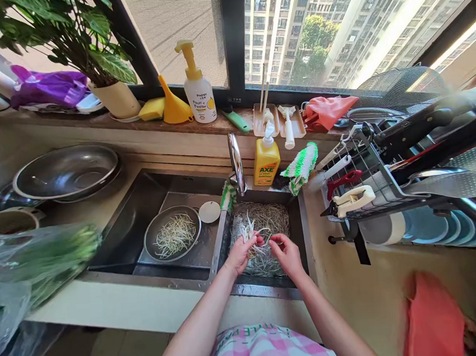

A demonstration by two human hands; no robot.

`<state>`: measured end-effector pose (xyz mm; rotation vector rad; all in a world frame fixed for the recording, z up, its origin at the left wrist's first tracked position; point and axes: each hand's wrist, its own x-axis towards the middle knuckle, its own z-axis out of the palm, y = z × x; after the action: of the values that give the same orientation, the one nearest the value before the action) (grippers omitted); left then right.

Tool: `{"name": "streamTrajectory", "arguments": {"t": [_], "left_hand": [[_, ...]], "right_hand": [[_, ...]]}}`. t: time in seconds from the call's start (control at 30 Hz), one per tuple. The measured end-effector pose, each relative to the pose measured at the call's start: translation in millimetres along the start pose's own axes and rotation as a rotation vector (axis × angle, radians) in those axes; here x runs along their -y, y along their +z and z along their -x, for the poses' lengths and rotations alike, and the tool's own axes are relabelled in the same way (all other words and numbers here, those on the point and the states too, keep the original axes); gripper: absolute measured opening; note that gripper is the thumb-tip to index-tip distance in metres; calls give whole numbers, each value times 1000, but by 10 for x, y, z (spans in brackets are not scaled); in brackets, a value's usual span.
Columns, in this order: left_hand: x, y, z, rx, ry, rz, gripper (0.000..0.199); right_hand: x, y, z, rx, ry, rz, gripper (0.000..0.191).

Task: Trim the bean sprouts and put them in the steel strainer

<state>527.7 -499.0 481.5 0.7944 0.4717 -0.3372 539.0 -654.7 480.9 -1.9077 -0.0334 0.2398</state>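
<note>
My left hand (242, 253) is closed around a small bunch of bean sprouts (248, 231) above the right sink basin (302, 238). Close beside it, my right hand (285, 253) has its thumb and fingertips pinched together at the end of a single sprout that curves over from the bunch. Under both hands the basin holds a mass of thin, tangled sprout roots (278, 216) in what looks like water. In the left basin stands a round metal bowl (147, 241) with a heap of pale bean sprouts (176, 234) in it.
A chrome faucet (236, 164) rises behind the basins, next to a yellow AXE bottle (266, 163). At right, a wire rack (383, 182) holds knives and utensils above stacked plates (430, 228). Bagged green vegetables (61, 258) lie at left, near a large pan (66, 172).
</note>
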Motion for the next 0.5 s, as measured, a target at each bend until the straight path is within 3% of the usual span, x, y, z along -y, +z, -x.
{"name": "streamTrajectory", "arguments": {"t": [0.1,0.2,0.3,0.4,0.5], "left_hand": [[-19,28,32,-68,55,-134,32],[-14,57,44,-94,91,-217,33],[8,80,51,-48,91,-262,32],[16,77,62,1,65,-245,33],[-8,41,67,-6,1,-141,36]], "right_hand": [[57,-98,-82,-65,9,-71,27],[127,-142,-140,-17,-16,-125,27],[175,-120,-169,85,-38,-135,32],[207,-103,-179,156,-26,-96,24],[255,-152,-178,79,17,-148,23]]}}
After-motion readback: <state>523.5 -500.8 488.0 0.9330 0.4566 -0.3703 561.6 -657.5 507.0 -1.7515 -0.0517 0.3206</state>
